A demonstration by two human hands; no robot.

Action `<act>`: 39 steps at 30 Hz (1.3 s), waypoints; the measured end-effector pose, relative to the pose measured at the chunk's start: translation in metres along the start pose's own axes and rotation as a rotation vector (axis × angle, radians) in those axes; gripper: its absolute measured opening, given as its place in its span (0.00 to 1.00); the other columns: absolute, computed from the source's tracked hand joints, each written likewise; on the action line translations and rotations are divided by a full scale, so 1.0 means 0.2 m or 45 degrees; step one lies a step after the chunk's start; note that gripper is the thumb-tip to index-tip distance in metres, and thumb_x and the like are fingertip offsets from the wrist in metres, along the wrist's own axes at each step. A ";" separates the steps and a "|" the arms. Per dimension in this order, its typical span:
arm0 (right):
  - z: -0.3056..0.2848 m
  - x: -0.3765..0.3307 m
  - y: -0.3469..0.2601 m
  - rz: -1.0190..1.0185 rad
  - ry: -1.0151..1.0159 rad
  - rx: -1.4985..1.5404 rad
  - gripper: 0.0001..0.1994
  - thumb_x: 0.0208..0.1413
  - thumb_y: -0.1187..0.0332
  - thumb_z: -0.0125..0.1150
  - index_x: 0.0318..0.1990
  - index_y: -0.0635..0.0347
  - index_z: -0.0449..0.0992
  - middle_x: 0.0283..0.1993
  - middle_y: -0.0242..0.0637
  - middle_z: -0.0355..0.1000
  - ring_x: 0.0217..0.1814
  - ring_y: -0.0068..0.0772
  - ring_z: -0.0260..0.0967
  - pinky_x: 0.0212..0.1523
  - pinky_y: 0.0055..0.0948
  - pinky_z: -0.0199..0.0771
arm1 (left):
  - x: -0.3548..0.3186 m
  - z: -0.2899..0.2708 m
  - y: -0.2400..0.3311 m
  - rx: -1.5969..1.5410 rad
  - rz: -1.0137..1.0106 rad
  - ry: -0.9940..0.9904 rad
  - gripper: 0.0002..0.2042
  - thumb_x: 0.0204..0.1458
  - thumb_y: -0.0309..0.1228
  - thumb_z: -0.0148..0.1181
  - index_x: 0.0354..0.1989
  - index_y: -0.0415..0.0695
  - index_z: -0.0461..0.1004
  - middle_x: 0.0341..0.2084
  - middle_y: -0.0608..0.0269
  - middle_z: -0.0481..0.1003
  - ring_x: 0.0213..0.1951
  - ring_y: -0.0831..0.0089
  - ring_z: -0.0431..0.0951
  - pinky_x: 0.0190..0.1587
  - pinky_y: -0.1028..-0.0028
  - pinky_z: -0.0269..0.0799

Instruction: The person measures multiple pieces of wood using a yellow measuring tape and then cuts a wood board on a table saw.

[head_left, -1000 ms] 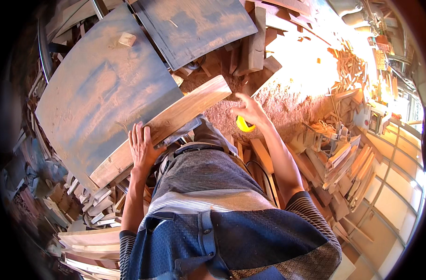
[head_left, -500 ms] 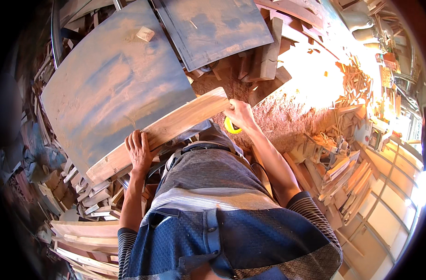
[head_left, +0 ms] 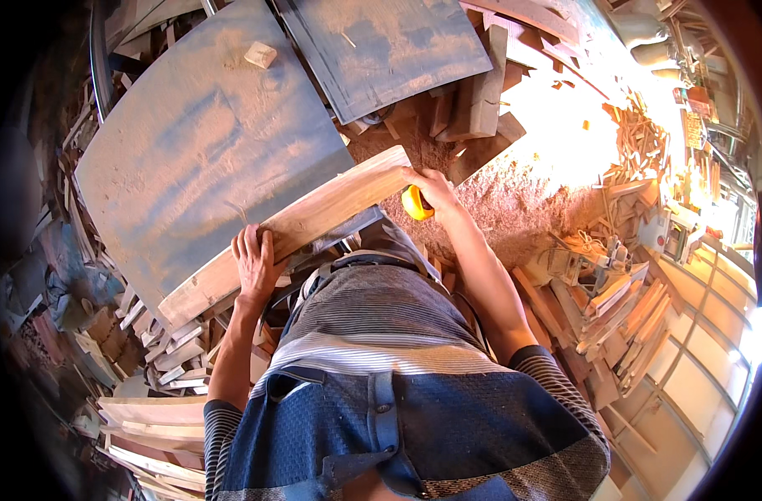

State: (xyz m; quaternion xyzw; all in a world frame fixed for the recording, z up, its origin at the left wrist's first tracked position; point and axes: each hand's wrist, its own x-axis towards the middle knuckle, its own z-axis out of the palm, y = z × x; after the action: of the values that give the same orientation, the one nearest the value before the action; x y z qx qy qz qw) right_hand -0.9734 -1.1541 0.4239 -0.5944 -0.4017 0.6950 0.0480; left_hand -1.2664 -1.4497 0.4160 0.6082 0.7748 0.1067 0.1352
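Observation:
A long pale wooden board (head_left: 335, 209) lies slantwise along the near edge of a dusty grey metal table (head_left: 181, 167). Its right end reaches past the table. My left hand (head_left: 257, 260) is closed over the board's near edge at about its middle, with the fingers on top. At the right end, my right hand (head_left: 433, 194) grips the corner with bent fingers. Just under that hand is a rounded yellow and black object (head_left: 415, 204), partly covered by it; I cannot tell whether the palm holds it.
A small wood block (head_left: 261, 55) sits on the table. Beyond a narrow gap is a second metal plate (head_left: 389, 50). Sawdust (head_left: 514, 221) covers the floor at right. Stacked offcuts (head_left: 623, 321) stand on the right, and curved boards (head_left: 151, 413) at lower left.
The board's right end has shifted slightly farther away. The yellow object has moved up closer against my right hand, which has turned a little. My left hand keeps its hold.

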 end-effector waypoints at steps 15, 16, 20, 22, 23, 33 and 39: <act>-0.04 0.09 0.02 -0.207 0.207 -0.285 0.18 0.60 0.58 0.67 0.40 0.69 0.79 0.31 0.32 0.74 0.34 0.23 0.72 0.34 0.26 0.71 | 0.16 -0.07 -0.08 -0.005 0.104 0.076 0.36 0.32 0.35 0.79 0.53 0.41 0.70 0.57 0.48 0.65 0.60 0.48 0.66 0.62 0.51 0.61; -0.05 0.07 0.00 -0.228 0.248 -0.432 0.17 0.60 0.59 0.66 0.41 0.69 0.79 0.32 0.33 0.75 0.36 0.23 0.73 0.36 0.26 0.71 | 0.18 -0.08 -0.10 -0.006 0.104 0.075 0.35 0.32 0.36 0.80 0.53 0.42 0.71 0.57 0.49 0.65 0.59 0.48 0.66 0.62 0.51 0.62; -0.09 0.04 0.01 -0.277 0.212 -0.092 0.16 0.61 0.62 0.65 0.48 0.67 0.80 0.37 0.36 0.78 0.38 0.23 0.72 0.42 0.25 0.70 | 0.31 -0.13 -0.18 -0.025 0.098 0.141 0.34 0.30 0.35 0.80 0.50 0.43 0.73 0.57 0.50 0.66 0.59 0.49 0.67 0.61 0.53 0.63; -0.10 0.03 0.00 -0.266 0.231 -0.081 0.16 0.60 0.63 0.65 0.48 0.68 0.79 0.38 0.36 0.78 0.38 0.23 0.73 0.43 0.25 0.70 | 0.37 -0.14 -0.22 -0.008 0.077 0.161 0.34 0.30 0.35 0.80 0.50 0.43 0.73 0.57 0.50 0.66 0.59 0.49 0.67 0.61 0.53 0.63; -0.11 0.03 -0.01 -0.255 0.245 -0.075 0.16 0.60 0.63 0.65 0.48 0.68 0.79 0.38 0.36 0.78 0.38 0.24 0.73 0.43 0.24 0.70 | 0.40 -0.15 -0.24 -0.003 0.068 0.167 0.34 0.30 0.35 0.80 0.50 0.44 0.73 0.57 0.50 0.66 0.59 0.49 0.66 0.61 0.53 0.63; 0.46 -0.31 -0.32 0.065 -0.836 -0.285 0.55 0.51 0.50 0.74 0.76 0.63 0.42 0.75 0.59 0.51 0.70 0.46 0.62 0.68 0.42 0.64 | 0.56 -0.43 0.34 -1.213 -0.321 -0.472 0.19 0.55 0.24 0.63 0.57 0.37 0.75 0.52 0.45 0.78 0.54 0.59 0.78 0.57 0.59 0.73; 0.64 -0.28 -0.30 -0.166 -0.973 -0.565 0.60 0.46 0.42 0.75 0.76 0.64 0.43 0.73 0.64 0.55 0.74 0.53 0.57 0.71 0.42 0.60 | 0.48 -0.33 0.26 -1.862 -0.117 -0.835 0.18 0.58 0.23 0.61 0.57 0.34 0.74 0.44 0.59 0.80 0.45 0.77 0.77 0.49 0.74 0.74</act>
State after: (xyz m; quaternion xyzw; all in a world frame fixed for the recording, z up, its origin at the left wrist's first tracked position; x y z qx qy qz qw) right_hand -1.0929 -1.2085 0.5021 -0.2643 -0.5666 0.7572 -0.1891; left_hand -1.2618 -1.3449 0.4881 0.3333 0.4538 0.3975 0.7246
